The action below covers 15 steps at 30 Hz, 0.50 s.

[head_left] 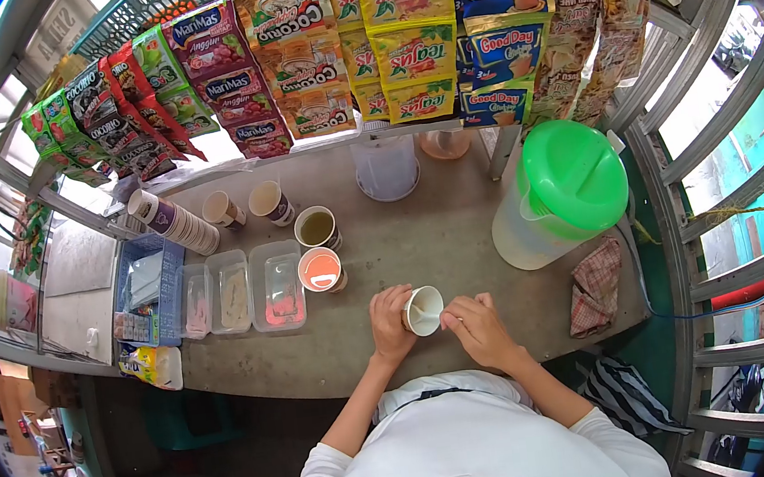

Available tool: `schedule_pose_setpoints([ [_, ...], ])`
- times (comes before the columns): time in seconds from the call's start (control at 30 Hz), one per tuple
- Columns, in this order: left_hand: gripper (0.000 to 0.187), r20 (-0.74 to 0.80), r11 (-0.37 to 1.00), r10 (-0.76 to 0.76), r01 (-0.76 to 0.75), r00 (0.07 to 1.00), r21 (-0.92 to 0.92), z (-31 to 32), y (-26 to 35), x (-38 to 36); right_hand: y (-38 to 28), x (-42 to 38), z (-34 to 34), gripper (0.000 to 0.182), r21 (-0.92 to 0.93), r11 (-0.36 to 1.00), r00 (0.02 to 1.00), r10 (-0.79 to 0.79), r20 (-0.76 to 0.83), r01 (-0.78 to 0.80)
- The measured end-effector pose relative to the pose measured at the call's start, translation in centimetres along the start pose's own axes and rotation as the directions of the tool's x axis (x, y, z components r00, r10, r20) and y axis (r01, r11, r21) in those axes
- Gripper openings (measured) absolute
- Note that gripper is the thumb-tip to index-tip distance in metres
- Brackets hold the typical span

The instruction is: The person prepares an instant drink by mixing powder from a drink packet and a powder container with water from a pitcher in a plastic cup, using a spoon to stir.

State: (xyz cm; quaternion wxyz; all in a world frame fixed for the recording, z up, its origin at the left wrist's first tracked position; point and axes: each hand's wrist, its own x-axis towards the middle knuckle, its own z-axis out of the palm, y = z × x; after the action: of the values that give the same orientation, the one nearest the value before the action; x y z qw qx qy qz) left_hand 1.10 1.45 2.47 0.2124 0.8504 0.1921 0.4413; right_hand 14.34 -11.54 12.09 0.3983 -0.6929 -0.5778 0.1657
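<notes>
Just in front of my body, my left hand (393,323) is wrapped round the side of a paper cup (424,312), which tilts so that its pale inside shows. My right hand (480,329) is closed at the cup's right rim, its fingers pinched on a thin white utensil (423,310) that reaches into the cup. Left of the hands stand a cup of orange-red drink (321,270) and, behind it, a cup of greenish drink (315,228). What lies at the bottom of the held cup is hard to make out.
A green-lidded pitcher (565,189) and a checked cloth (595,287) are at the right. Clear plastic tubs (276,288), a blue basket (148,289) and stacked paper cups (175,222) stand at the left. Drink sachets (294,60) hang above the metal counter (401,236).
</notes>
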Motion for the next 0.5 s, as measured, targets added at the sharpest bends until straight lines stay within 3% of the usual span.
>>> schedule_pose_setpoints([
  [0.07, 0.058, -0.004, 1.000, 0.000, 0.000, 1.000, -0.005, -0.02, 0.10, 0.15, -0.15, 0.11, 0.08, 0.019, -0.011, 1.000, 0.998, -0.008, -0.055, 0.007],
  [0.17, 0.058, 0.001, 1.000, -0.004, 0.004, 1.000, -0.015, -0.05, 0.16, 0.34, -0.05, 0.29, -0.01, 0.020, -0.030, 1.000, 1.000, -0.001, 0.023, 0.002],
  [0.27, 0.058, 0.000, 1.000, -0.011, 0.011, 1.000, -0.017, -0.08, -0.03, 0.26, -0.15, 0.35, 0.02, 0.020, 0.043, 0.999, 0.999, 0.032, -0.031, -0.031],
  [0.37, 0.059, 0.003, 1.000, -0.013, 0.013, 1.000, -0.020, -0.15, 0.03, 0.37, 0.20, 0.50, 0.07, 0.020, -0.031, 0.999, 1.000, -0.008, 0.003, 0.008],
  [0.5, 0.058, 0.006, 1.000, 0.001, -0.001, 1.000, -0.002, -0.12, -0.13, 0.21, 0.37, 0.34, 0.43, 0.019, 0.025, 1.000, 1.000, 0.008, -0.017, -0.008],
])
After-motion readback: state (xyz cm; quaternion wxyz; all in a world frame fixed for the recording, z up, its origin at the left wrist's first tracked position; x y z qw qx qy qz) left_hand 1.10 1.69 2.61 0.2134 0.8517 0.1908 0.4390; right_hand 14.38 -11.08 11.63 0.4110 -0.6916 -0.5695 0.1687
